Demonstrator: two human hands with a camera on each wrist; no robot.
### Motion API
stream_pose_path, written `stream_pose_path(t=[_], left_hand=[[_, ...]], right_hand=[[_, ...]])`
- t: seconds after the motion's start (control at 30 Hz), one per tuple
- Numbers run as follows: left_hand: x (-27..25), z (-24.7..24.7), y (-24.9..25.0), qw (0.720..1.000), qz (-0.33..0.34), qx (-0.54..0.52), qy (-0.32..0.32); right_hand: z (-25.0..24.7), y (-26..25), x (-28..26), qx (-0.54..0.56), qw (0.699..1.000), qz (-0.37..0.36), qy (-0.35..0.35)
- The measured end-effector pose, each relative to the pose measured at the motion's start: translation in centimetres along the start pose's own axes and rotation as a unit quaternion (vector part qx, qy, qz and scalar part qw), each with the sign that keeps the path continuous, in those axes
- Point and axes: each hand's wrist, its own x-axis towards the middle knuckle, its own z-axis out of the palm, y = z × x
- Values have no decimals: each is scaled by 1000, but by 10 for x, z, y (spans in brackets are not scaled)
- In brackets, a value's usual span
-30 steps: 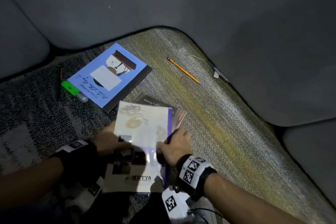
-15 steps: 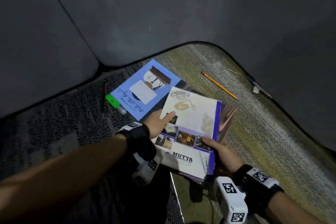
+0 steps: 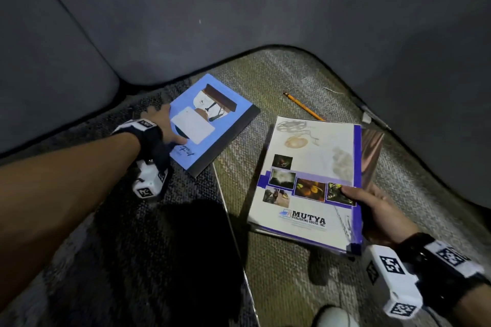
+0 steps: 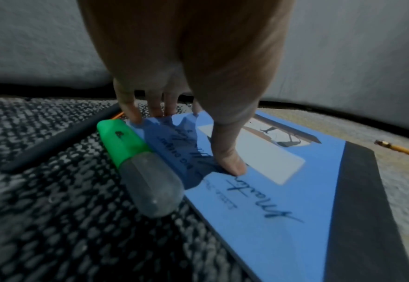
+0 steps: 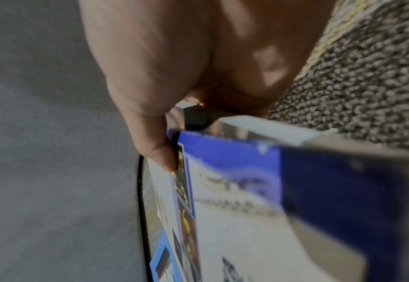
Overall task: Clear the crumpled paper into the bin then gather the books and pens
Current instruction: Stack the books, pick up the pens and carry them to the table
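**Both hands on books, pens loose on the sofa seat**

The left hand point(image 3: 162, 125) grasps the blue notebook point(image 3: 212, 125) at its near-left edge: the thumb point(image 4: 229, 162) presses on the cover while the fingers point(image 4: 128, 108) curl down over the edge. The notebook lies flat on the woven seat point(image 3: 292, 273), close to the grey back cushion point(image 3: 239, 21).

A green marker point(image 4: 135, 160) with a clear cap lies just beside the notebook's left edge, touching it. A dark pen point(image 4: 61, 137) lies beyond the marker on the seat.

The right hand point(image 3: 380, 212) grasps the white book point(image 3: 313, 167) by its purple spine, thumb on the cover, fingers underneath. A second, glossy book point(image 3: 372, 151) shows under it at the right. Whether the pair is lifted off the seat is not clear.

A yellow pencil point(image 3: 303, 106) lies on the seat behind the white book, between the two books and apart from both hands.
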Motion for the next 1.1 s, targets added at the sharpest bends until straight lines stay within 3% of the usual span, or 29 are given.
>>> stream_pose_path(t=[0.07, 0.2, 0.33, 0.47, 0.57, 0.73, 0.83, 0.9, 1.0, 1.1], left_hand=[[-14, -6, 10, 1000, -11, -14, 11], [-33, -1, 40, 986, 91, -136, 14], [-66, 2, 51, 963, 127, -237, 5], [-96, -32, 29, 899, 146, -412, 35], [-118, -36, 45, 847, 177, -500, -30], [-135, 43, 116, 876, 181, -423, -145], [-139, 74, 146, 924, 196, -285, -162], [-140, 68, 154, 961, 224, -137, -93], [-125, 36, 122, 979, 196, -40, 49], [-96, 6, 61, 989, 42, -15, 143]], right_hand=[[-6, 6, 4, 4, 999, 22, 29], [-3, 11, 10, -21, 996, 85, 36], [1, 19, 7, -64, 992, 29, 106], [1, 23, 6, -29, 996, -8, 88], [3, 21, 4, -49, 995, 1, 84], [19, 12, 4, 58, 993, 79, 60], [24, 6, 0, 40, 995, 95, 19], [25, 4, -2, -57, 993, 107, 5], [22, 6, -1, -138, 987, 84, 12], [27, 2, -5, -181, 981, 62, 44]])
